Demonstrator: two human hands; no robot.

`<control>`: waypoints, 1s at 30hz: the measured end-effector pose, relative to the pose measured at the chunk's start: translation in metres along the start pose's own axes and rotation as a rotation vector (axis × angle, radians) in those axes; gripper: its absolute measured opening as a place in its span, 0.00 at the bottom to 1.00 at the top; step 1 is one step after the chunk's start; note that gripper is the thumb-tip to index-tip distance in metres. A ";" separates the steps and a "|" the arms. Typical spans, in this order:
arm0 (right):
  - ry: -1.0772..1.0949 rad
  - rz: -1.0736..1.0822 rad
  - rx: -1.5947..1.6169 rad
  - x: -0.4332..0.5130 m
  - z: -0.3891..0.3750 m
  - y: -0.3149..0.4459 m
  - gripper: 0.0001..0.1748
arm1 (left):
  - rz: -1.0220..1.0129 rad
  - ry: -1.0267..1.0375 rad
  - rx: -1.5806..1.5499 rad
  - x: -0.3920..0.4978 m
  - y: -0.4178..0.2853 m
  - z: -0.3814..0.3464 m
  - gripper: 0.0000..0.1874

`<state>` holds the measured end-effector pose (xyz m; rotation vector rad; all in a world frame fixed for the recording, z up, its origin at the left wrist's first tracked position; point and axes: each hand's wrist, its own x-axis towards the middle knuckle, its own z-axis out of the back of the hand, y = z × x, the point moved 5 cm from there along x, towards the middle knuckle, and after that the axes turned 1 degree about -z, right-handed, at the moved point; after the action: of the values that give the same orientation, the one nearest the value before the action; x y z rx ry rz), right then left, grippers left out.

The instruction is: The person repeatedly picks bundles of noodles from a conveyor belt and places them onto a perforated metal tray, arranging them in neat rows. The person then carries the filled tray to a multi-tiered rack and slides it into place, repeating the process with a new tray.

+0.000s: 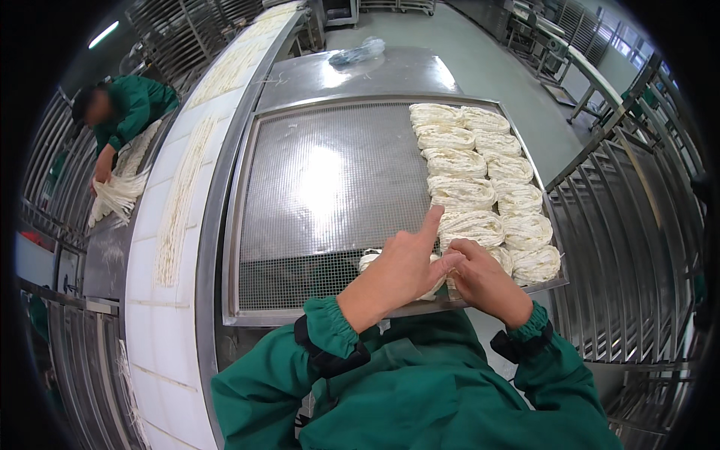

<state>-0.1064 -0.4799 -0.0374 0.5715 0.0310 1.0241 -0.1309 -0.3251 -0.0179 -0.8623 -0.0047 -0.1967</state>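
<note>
A metal-framed wire mesh tray point(337, 129) lies before me, with two columns of folded noodle bundles point(472, 225) along its right side. My left hand point(402, 270) is over the tray's lower part, its index finger extended to the edge of a bundle in the inner column and its thumb near my right hand. My right hand point(478, 275) is bent at the lower bundles, its fingers curled; whether it grips any noodles is hidden. Another noodle bundle point(368, 260) shows partly behind my left hand, at the tray's near side.
A white conveyor belt point(163, 315) carrying noodle strands point(185, 208) runs along the left. Beyond it, a co-worker point(132, 107) in green handles noodles. A clear plastic bag point(357, 52) lies on the steel table point(394, 73) past the tray. Metal racks point(607, 247) stand at right.
</note>
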 end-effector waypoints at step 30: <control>0.188 -0.136 -0.233 -0.008 -0.070 -0.006 0.36 | 0.123 -0.439 0.524 -0.172 0.155 0.112 0.38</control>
<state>-0.1259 -0.4580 -0.1016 0.2568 0.1136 0.9305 -0.2647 -0.1137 -0.0760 -0.3661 -0.3965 0.1116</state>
